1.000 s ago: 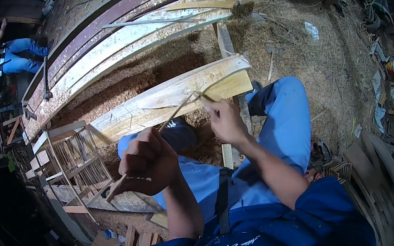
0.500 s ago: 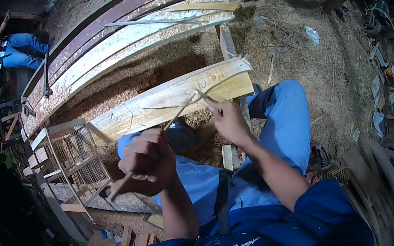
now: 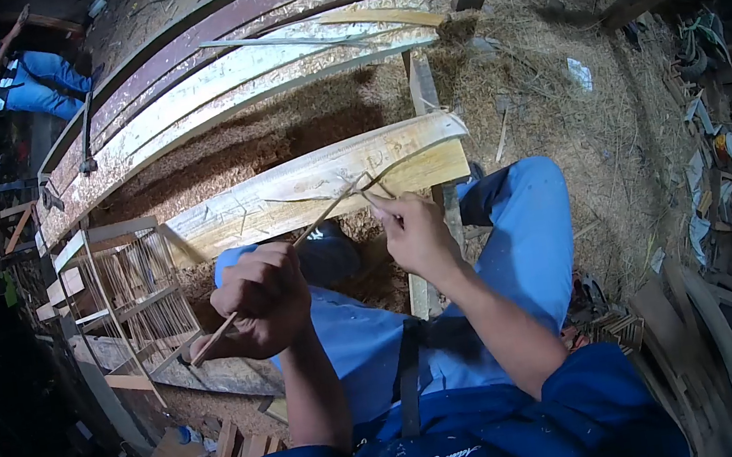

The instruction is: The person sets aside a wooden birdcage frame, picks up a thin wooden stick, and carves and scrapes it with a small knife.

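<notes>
A thin wooden stick point(image 3: 320, 220) runs through my left hand point(image 3: 263, 299), whose fingers are wrapped round it in a fist. One end juts out below the fist; the other slants up to the right over the board. My right hand point(image 3: 417, 233) is closed in a pinch near that far end. A short thin piece shows at its fingertips, but I cannot tell whether it is the stick's end or a tool. Beneath the stick lies a pale wooden board point(image 3: 286, 182), with bark-like grain and small slivers on it.
A cage-like frame of thin rods point(image 3: 138, 305) stands at the left. Long planks point(image 3: 210, 96) strewn with shavings lie beyond the board. Wood scraps point(image 3: 720, 320) are piled at the right. A person in jeans point(image 3: 42, 82) sits at the upper left. Shavings cover the ground.
My left hand has shifted slightly left with the stick. My right hand has moved a little left and down, and its fingertips now sit closer to the stick's far end.
</notes>
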The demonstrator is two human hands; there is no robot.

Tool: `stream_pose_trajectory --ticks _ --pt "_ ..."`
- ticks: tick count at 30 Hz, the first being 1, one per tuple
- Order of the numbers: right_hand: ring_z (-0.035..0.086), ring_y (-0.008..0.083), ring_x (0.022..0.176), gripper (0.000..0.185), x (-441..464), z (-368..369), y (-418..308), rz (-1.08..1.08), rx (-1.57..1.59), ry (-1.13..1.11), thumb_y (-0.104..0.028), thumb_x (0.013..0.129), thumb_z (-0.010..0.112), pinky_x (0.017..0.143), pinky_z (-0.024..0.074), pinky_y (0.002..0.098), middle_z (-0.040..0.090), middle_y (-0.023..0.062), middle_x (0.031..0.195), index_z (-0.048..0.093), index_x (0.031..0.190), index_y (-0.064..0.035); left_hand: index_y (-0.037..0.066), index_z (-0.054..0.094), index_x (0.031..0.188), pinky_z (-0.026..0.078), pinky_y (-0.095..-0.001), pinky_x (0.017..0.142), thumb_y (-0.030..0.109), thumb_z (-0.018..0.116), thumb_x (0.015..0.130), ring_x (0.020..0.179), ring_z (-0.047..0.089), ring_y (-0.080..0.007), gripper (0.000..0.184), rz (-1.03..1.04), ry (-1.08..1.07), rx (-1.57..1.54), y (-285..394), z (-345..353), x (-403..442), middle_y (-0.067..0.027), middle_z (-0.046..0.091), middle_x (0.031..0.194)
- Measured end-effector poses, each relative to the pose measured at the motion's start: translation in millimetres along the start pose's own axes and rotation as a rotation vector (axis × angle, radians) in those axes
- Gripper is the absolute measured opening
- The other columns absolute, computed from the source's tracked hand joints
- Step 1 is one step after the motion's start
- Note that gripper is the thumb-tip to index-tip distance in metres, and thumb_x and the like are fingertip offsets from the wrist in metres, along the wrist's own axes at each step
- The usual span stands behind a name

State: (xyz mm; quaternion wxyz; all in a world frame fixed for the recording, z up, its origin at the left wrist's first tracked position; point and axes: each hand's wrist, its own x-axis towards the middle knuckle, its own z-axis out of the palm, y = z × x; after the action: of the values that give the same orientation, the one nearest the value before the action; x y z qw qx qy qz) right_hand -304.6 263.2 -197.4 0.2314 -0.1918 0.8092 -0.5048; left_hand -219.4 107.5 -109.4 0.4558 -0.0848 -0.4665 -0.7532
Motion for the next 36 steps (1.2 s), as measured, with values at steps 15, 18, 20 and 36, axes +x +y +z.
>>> stream_pose_trajectory --ticks 15,18,20,36 --pt "0.066 0.0426 0.086 0.03 16 -5 16 0.04 -0.215 -0.039 -0.014 0.097 0.064 0.08 0.051 0.0467 0.064 0.0266 0.087 0.072 0.126 -0.0113 0.014 0.019 0.056 0.01 -0.0301 0.043 0.086 0.029 0.093 0.039 0.013 -0.0105 0.082 0.032 -0.008 0.016 -4 5 2 0.0041 0.016 0.048" --pt "0.066 0.0435 0.093 0.031 9 -6 1 0.114 -0.193 -0.088 -0.018 0.098 0.061 0.082 0.052 0.0511 0.065 0.0254 0.095 0.072 0.125 -0.0101 0.013 0.021 0.056 0.012 -0.0305 0.045 0.086 0.031 0.093 0.042 0.012 -0.0111 0.082 0.041 0.084 -0.04 -3 -1 2 0.0038 0.017 0.049" --pt "0.066 0.0436 0.094 0.03 18 -2 23 0.095 -0.184 -0.013 -0.018 0.098 0.063 0.082 0.0513 0.0515 0.065 0.0247 0.095 0.072 0.125 -0.0108 0.014 0.024 0.061 0.018 -0.0313 0.051 0.086 0.029 0.093 0.049 0.013 -0.0121 0.078 0.121 0.313 -0.157 -3 -19 -4 0.0029 0.016 0.056" --pt "0.065 0.0119 0.077 0.024 60 -23 13 0.258 0.477 0.0 -0.023 0.099 0.069 0.078 0.0508 0.0283 0.071 0.0014 0.078 0.07 0.099 0.0013 0.013 0.029 0.065 0.023 -0.0319 0.056 0.075 0.022 0.101 0.056 0.024 -0.016 0.072 -0.034 0.668 -0.386 -19 -79 -4 -0.0002 0.023 0.06"
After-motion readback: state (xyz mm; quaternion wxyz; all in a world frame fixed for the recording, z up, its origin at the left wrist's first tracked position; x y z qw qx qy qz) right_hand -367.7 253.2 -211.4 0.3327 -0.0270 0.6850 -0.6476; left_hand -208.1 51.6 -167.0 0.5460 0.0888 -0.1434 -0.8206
